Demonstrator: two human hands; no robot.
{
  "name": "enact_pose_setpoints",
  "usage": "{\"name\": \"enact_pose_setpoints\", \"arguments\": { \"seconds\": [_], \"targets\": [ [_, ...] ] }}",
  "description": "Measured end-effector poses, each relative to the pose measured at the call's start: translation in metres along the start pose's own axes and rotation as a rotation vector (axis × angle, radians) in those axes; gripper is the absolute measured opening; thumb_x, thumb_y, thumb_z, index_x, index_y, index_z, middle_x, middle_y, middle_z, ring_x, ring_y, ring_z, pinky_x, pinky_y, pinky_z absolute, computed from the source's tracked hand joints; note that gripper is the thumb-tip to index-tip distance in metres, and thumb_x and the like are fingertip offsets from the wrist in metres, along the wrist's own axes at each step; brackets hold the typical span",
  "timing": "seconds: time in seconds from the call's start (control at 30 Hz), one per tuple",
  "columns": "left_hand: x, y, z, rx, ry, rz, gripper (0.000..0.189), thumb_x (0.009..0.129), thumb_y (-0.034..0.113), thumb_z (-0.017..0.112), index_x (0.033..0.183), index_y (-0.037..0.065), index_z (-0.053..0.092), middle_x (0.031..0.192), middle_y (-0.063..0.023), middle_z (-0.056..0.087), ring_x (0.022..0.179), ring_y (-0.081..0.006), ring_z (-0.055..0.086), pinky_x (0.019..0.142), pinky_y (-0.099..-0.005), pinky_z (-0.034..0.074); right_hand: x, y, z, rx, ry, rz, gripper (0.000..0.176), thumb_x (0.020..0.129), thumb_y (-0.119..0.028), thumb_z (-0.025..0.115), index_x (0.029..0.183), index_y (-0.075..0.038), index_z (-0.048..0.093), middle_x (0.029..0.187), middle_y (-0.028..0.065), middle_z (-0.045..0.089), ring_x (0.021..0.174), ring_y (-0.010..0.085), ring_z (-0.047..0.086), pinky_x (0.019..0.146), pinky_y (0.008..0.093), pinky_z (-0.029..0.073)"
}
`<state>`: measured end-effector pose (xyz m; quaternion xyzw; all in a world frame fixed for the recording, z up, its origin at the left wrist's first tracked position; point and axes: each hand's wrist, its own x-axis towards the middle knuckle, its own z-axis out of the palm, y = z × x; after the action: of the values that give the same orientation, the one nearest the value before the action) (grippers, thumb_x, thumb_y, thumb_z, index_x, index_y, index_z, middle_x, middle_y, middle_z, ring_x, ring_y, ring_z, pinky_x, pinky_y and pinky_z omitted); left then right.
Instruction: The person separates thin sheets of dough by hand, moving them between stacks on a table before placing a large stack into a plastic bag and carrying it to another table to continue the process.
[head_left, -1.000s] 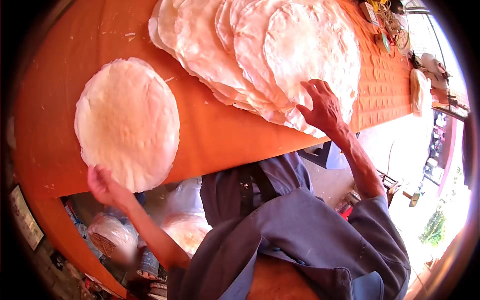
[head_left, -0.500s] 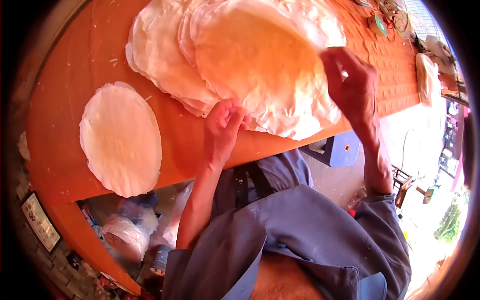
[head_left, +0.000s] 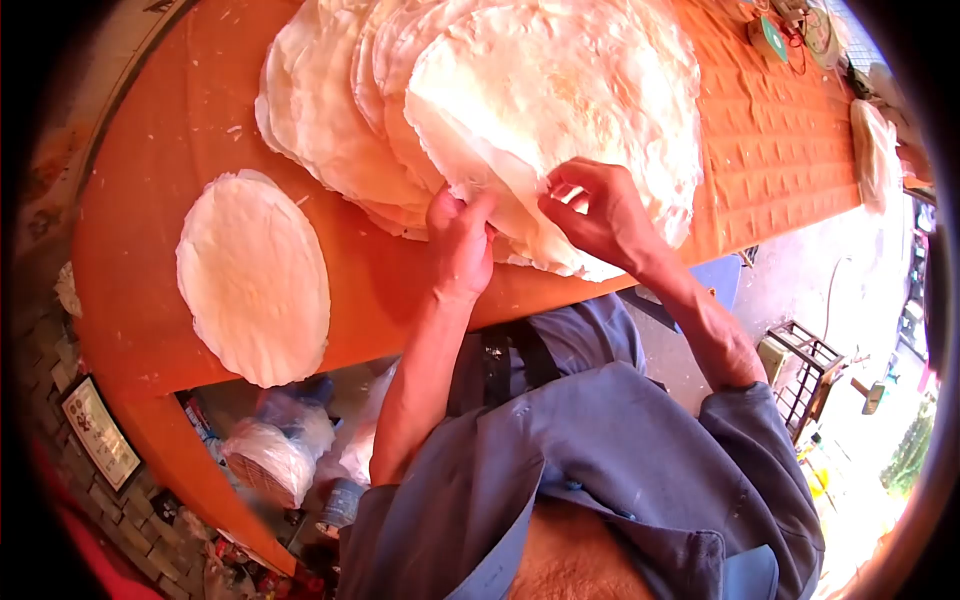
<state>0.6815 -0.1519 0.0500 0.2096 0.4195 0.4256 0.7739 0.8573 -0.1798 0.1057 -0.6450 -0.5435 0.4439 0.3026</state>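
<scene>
Thin, round, whitish sheets [head_left: 620,90] with ragged edges lie in a loose, overlapping pile on the orange tabletop. My left hand [head_left: 462,240] is closed at the pile's near edge, pinching the rim of the top sheet between thumb and fingers. Close to its right, my right hand [head_left: 600,205] is also closed, thumb and fingertips pinched together on a part of that sheet. Between the hands and up to the left, the sheet's edge is lifted and partly folded over. A smaller stack of oval sheets [head_left: 255,280] lies apart on the left.
The orange table [head_left: 130,300] has its front edge against my lap. Tape rolls [head_left: 768,38] and cords sit at its far right corner, near a white bundle [head_left: 875,155]. Below are plastic-wrapped goods [head_left: 275,450], a can [head_left: 342,505] and a metal rack [head_left: 805,365].
My right hand has moved left and nearer, from the sheet's right side to beside my left hand. The top sheet now lies differently, with an edge folded over near my hands.
</scene>
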Motion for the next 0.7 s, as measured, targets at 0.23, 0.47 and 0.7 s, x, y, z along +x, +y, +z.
{"name": "enact_pose_setpoints", "arguments": {
  "seconds": [0.23, 0.47, 0.7],
  "targets": [
    [0.001, -0.001, -0.013, -0.099, 0.090, -0.130, 0.033, 0.095, 0.013, 0.059, 0.126, 0.008, 0.052, 0.115, -0.0013, 0.062, 0.101, -0.0159, 0.062, 0.082, -0.0297, 0.053, 0.022, 0.024, -0.010, -0.222, 0.263, -0.418, 0.009, 0.081, -0.006, 0.058, 0.083, -0.003, 0.066, 0.073, 0.0177, 0.064, 0.066, 0.0346, 0.064, 0.060, 0.0393, 0.052],
    [0.007, -0.014, -0.046, 0.225, -0.161, 0.179, 0.037, 0.096, 0.014, 0.057, 0.130, 0.002, 0.048, 0.123, -0.0047, 0.056, 0.110, -0.0183, 0.056, 0.092, -0.0328, 0.049, 0.008, -0.074, -0.093, -0.222, 0.059, -0.028, 0.013, 0.084, -0.008, 0.064, 0.095, -0.002, 0.062, 0.070, 0.0114, 0.063, 0.058, 0.0238, 0.060, 0.054, 0.0324, 0.047],
    [-0.006, -0.018, -0.015, 0.281, -0.060, 0.274, 0.045, 0.093, 0.020, 0.061, 0.131, 0.001, 0.045, 0.126, -0.0054, 0.053, 0.114, -0.0166, 0.052, 0.096, -0.0315, 0.045, 0.007, -0.034, 0.026, -0.210, 0.127, -0.314, 0.041, 0.082, -0.034, 0.066, 0.109, -0.003, 0.059, 0.078, 0.0221, 0.063, 0.065, 0.0403, 0.064, 0.058, 0.0458, 0.051]
  ]
}}
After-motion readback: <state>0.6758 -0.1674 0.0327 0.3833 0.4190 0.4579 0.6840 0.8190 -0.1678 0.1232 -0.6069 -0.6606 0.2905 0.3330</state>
